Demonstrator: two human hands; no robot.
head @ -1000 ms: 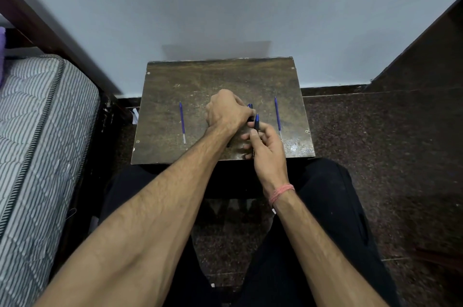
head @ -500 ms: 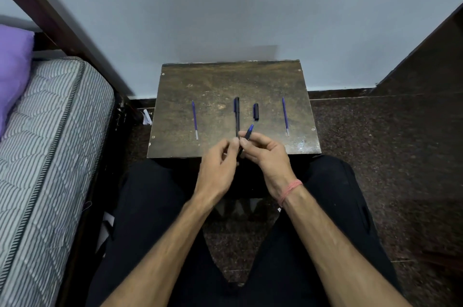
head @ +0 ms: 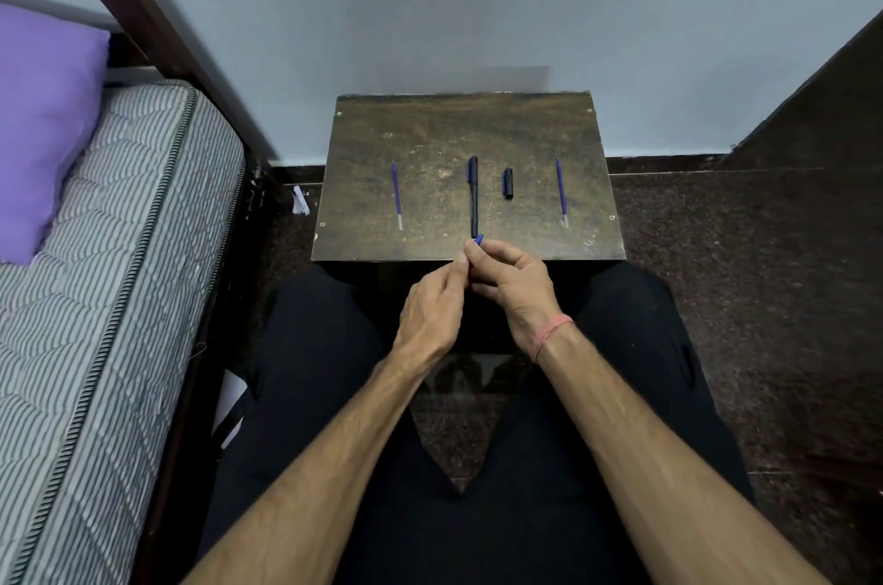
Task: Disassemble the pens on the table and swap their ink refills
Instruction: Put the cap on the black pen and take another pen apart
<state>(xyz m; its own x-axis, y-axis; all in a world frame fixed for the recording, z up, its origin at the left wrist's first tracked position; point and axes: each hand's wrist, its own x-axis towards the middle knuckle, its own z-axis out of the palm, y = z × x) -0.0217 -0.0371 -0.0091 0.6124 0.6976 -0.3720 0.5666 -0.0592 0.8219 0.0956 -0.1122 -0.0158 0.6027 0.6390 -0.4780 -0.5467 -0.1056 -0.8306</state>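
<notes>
Blue-tipped pen pinched between fingers of left hand and right hand, held at near edge of small table. Laid out on worn tabletop: refill, black pen barrel, cap, second refill, all apart. Striped mattress and purple pillow seen at left; pale wall behind.

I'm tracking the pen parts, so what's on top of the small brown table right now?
On the table lie two loose blue refills, a black pen barrel and a short black cap. Both hands pinch another pen piece at the near edge, mostly covered by fingers.
</notes>
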